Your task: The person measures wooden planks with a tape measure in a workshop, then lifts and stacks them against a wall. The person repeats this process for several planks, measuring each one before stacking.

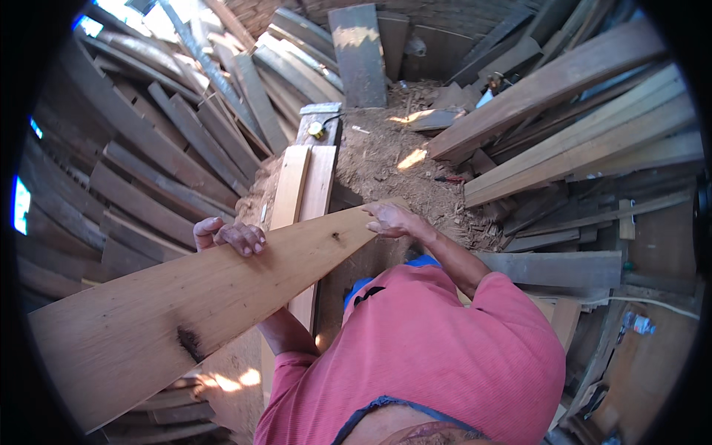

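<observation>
A long, wide wooden board [259,285] with dark knots slants across in front of me, from the lower left up to the middle. My left hand [231,236] is closed on its far edge, the fingers curled over onto the upper face; my left forearm passes beneath it. At the board's narrow-looking right end, my right hand [393,221] grips the corner with its fingers over the top. Under and beyond the board, a lighter plank [291,182] lies on a long wooden bench-like beam [319,178].
A small yellow and black item [317,130] with a dark cord sits on the beam's far end. Stacked planks [156,170] lean on the left. Heavy beams [549,89] jut in from the right. Wood shavings [386,156] cover the ground. A plastic bottle [638,323] lies at right.
</observation>
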